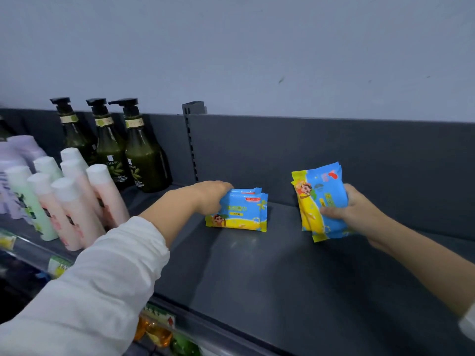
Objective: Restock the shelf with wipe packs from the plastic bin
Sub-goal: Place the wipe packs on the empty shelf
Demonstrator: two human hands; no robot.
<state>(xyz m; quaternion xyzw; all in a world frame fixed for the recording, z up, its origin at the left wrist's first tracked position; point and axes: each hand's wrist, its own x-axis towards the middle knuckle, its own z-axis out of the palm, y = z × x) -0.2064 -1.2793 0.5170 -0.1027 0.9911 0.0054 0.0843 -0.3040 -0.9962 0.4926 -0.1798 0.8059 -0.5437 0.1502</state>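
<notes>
Dark grey metal shelf (270, 265), matte, flat deck with an upright back panel and a slotted upright post (191, 145).

Wipe packs on the shelf (240, 213): soft glossy plastic pouches, rectangular with crimped ends, blue and yellow with a cartoon figure. At least two stand on edge near the shelf back, just right of the post.

Left hand (212, 197), white sleeve (102, 278) pushed up the forearm, fingers curled over the top left corner of those packs, gripping them.

Right hand (344, 208) is closed around a second stack of wipe packs (318, 199), same print, at least two, tilted and held above the shelf deck, well right of the post.

Left of the post: three dark green pump bottles (133, 150), glossy; in front of them, pale pink and green tubes (74, 201) with white caps, leaning.
</notes>
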